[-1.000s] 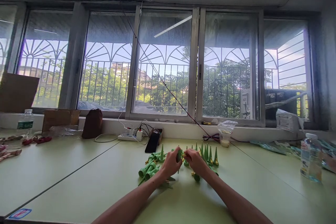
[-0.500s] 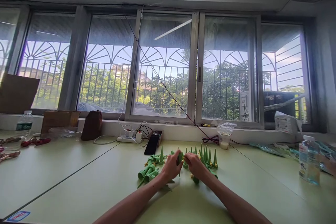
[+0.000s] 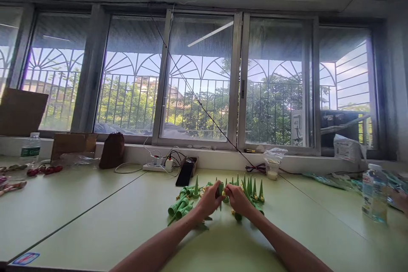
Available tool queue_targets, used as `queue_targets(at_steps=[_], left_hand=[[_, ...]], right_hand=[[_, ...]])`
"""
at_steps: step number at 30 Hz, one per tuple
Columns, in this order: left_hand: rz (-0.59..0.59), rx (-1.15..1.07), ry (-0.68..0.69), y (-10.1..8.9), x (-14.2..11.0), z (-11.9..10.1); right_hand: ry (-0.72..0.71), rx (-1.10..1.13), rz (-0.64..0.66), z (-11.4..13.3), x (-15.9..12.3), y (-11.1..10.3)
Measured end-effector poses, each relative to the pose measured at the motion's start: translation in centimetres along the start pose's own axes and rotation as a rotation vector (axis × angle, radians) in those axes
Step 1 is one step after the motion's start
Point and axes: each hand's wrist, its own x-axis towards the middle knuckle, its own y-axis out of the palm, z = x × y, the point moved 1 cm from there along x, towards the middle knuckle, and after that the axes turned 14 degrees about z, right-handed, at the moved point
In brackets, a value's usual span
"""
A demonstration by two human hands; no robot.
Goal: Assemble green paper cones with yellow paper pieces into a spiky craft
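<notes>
My left hand is closed around a green plastic watering spike, whose tip points down below the fingers. My right hand meets it from the other side, fingers pinched on a small yellow valve at the spike's side. Fingers hide most of that joint. Left of my hands, several green spikes lie in a pile with wide round ends showing. Others stand upright with points up, behind and to the right of my right hand; some have yellow pieces at their bases.
A black phone leans by a small box behind the spikes, near a power strip. A plastic cup with a bag stands at the back. Bottles stand right and far left. Another person's hand shows at the right edge.
Both hands have shifted very slightly to the right together with the spike. My right fingers stay pressed at its side. The view tilts a little; the other spikes stay put.
</notes>
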Motion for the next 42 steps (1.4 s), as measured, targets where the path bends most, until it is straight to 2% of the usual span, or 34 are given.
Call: queue_targets(at_steps=[9,14,19,26,31,37,42], left_hand=[[0.037,0.010,-0.024,0.2,0.4,0.7],[0.022,0.086,0.016,0.3,0.3,0.8],[0.022,0.132,0.075,0.2,0.2,0.5],[-0.005,0.141,0.134,0.2,0.1,0.1],[-0.031,0.156,0.114,-0.2,0.1,-0.3],[-0.039,0.148,0.059,-0.5,0.0,-0.6],[-0.068,0.142,0.050,0.0,0.0,-0.1]], right_hand=[[0.076,0.244,-0.013,0.0,0.6,0.0],[0.215,0.702,0.162,0.1,0.7,0.4],[0.198,1.014,0.238,0.3,0.4,0.1],[0.232,1.040,0.213,0.6,0.4,-0.1],[0.234,1.071,0.174,1.0,0.5,0.1],[0.242,1.187,0.295,1.2,0.4,-0.1],[0.190,1.190,0.305,0.9,0.5,0.0]])
